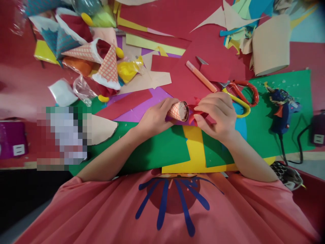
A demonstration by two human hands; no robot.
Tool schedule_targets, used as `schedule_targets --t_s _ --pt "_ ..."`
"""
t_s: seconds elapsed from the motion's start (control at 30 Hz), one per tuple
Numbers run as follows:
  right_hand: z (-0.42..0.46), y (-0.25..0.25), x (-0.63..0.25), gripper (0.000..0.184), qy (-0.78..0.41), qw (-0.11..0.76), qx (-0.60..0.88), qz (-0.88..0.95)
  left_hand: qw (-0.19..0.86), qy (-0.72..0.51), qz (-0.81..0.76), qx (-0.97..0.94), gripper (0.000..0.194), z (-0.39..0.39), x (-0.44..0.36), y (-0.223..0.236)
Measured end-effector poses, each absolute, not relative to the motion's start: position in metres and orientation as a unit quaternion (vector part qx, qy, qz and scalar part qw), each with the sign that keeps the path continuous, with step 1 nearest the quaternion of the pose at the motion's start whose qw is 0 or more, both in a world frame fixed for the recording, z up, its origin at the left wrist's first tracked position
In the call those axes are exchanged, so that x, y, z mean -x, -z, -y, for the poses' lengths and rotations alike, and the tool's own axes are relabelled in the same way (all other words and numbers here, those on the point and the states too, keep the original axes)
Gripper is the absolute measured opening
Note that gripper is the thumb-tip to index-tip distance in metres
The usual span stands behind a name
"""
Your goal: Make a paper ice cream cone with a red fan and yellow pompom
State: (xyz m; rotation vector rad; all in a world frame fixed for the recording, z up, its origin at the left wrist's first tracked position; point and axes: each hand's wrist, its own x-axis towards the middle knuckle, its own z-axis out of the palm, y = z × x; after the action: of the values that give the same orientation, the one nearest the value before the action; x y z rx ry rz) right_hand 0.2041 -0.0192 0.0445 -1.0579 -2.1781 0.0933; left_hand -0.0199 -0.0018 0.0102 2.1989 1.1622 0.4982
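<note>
My left hand (158, 117) is wrapped round a small paper cone (177, 112) with an orange-and-white lattice pattern. The cone lies on its side, its wide end turned to the right, and something pale fills that opening. Just right of it, my right hand (215, 115) pinches a piece of red paper (195, 117) between thumb and fingers. One tip of the red paper reaches to the cone's rim; whether it is stuck there I cannot tell. Under both hands lie green sheets (152, 145), a yellow sheet (194, 145) and a purple sheet.
Scissors (245, 95) with red and yellow handles lie beyond my right hand, near an orange marker (201, 76). A blue glue gun (281, 112) with a cord rests at the right. Several finished cones (82, 52) and plastic packets crowd the upper left. A beige paper roll (271, 45) stands upper right.
</note>
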Motion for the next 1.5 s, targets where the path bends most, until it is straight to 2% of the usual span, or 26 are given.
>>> schedule_targets --t_s 0.1,0.2,0.4,0.63,1.17,1.5 --pt "0.019 -0.042 -0.202 0.014 -0.018 0.347 0.397 0.85 0.287 -0.184 -0.432 -0.835 0.046 0.003 0.02 -0.01" --pt "0.019 -0.041 -0.201 0.021 -0.034 0.308 0.422 0.852 0.277 -0.186 -0.423 -0.843 0.044 0.003 0.02 -0.01" --pt "0.02 -0.039 -0.202 0.022 -0.071 0.302 0.434 0.846 0.261 -0.179 -0.413 -0.854 0.041 0.003 0.019 -0.012" --pt "0.02 -0.038 -0.202 0.014 -0.055 0.356 0.39 0.847 0.254 -0.17 -0.413 -0.858 0.043 0.003 0.019 -0.011" --pt "0.02 -0.033 -0.201 0.028 -0.077 0.387 0.375 0.839 0.322 -0.197 -0.423 -0.824 0.044 0.002 0.019 -0.01" --pt "0.023 -0.043 -0.194 0.013 -0.129 0.398 0.381 0.825 0.345 -0.254 -0.364 -0.827 0.039 0.003 0.018 -0.008"
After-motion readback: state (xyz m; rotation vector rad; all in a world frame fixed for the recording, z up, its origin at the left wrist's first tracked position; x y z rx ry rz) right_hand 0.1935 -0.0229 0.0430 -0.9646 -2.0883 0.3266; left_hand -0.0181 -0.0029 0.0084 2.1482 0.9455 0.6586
